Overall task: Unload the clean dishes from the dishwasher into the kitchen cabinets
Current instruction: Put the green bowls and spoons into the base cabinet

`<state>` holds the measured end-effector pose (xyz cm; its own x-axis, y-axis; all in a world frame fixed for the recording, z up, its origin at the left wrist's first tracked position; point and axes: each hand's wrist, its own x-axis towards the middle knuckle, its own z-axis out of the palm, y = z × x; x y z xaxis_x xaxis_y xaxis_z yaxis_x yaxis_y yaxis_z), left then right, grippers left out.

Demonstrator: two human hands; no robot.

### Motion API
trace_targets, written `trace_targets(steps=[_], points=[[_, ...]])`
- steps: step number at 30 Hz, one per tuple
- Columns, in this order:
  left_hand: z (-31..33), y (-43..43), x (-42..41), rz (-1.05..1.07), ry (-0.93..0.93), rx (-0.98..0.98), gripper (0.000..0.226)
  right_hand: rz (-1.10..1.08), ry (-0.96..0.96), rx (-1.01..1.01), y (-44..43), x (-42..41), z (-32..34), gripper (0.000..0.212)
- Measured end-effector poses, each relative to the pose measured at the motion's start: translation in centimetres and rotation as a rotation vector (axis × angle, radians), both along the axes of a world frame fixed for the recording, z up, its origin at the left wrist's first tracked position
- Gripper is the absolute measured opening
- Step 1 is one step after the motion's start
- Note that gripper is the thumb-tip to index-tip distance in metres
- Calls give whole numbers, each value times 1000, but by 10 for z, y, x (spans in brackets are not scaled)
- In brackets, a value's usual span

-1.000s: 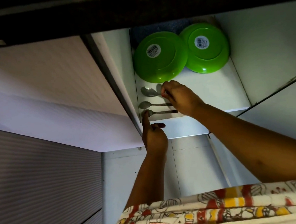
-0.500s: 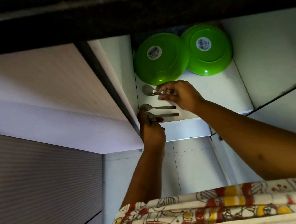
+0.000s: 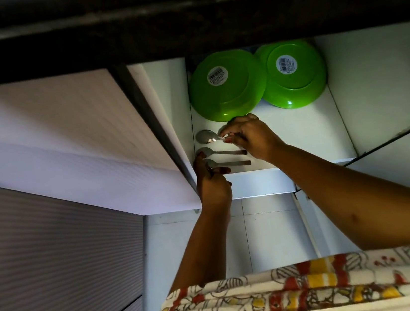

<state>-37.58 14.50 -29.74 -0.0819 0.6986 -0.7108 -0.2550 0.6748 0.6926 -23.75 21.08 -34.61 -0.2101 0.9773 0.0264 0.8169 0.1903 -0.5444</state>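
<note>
Shelf: a white cabinet shelf (image 3: 301, 140) is lying open in front of the person, with its door (image 3: 66, 137) swung out to the left.
Spoons: three metal spoons are lying side by side near the front left of the shelf, bowls pointing left and handles pointing right.
Far spoon: the far spoon (image 3: 205, 137) is showing a wide, dull grey bowl with a bright glint at the neck; its handle is disappearing under the right hand.
Middle spoon: the middle spoon (image 3: 221, 151) is lying flat, slimmer, with a straight flat handle ending square.
Near spoon: the near spoon (image 3: 231, 163) is lying just beside the shelf's front edge, with part of its bowl hidden by the left thumb.
Right hand: the right hand (image 3: 250, 135) is pinching the neck of the far spoon between thumb and fingertips, the other fingers curling loosely.
Left hand: the left hand (image 3: 212, 183) is reaching up at the shelf's front left corner, fingers bent around the bowl end of the near spoon; whether it is actually gripping cannot be told.
Bowls: two green bowls (image 3: 226, 84) are sitting upside down at the back of the shelf, each wearing a white barcode sticker, the left one overlapping the right bowl (image 3: 295, 75).
Clothing: a patterned cloth (image 3: 295, 292) in red, yellow and cream is filling the bottom of the view.
</note>
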Motion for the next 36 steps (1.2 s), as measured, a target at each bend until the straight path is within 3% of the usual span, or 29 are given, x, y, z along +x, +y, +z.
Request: trace_targets(steps=[6,13,16,22,25,29,36], points=[[-6,-5,-1,-64,70,51,38,12,-72,101,-4,-1,0,25],[-11,-7,1,-24,66,20,33,-21,-143,144,-3,-4,-3,30],[-8,-11,1,-53,156,80,35,-62,-127,204,-7,-4,-4,32],[-11,-17,3,-179,425,277,48,-394,4,316,-34,3,4,47],[-7,-24,8,-182,451,289,53,-553,46,332,-55,7,4,37],[5,-42,12,-171,525,335,61,-908,402,307,-97,9,22,36],[35,-85,30,-159,521,398,59,-1085,517,308,-181,1,60,46]])
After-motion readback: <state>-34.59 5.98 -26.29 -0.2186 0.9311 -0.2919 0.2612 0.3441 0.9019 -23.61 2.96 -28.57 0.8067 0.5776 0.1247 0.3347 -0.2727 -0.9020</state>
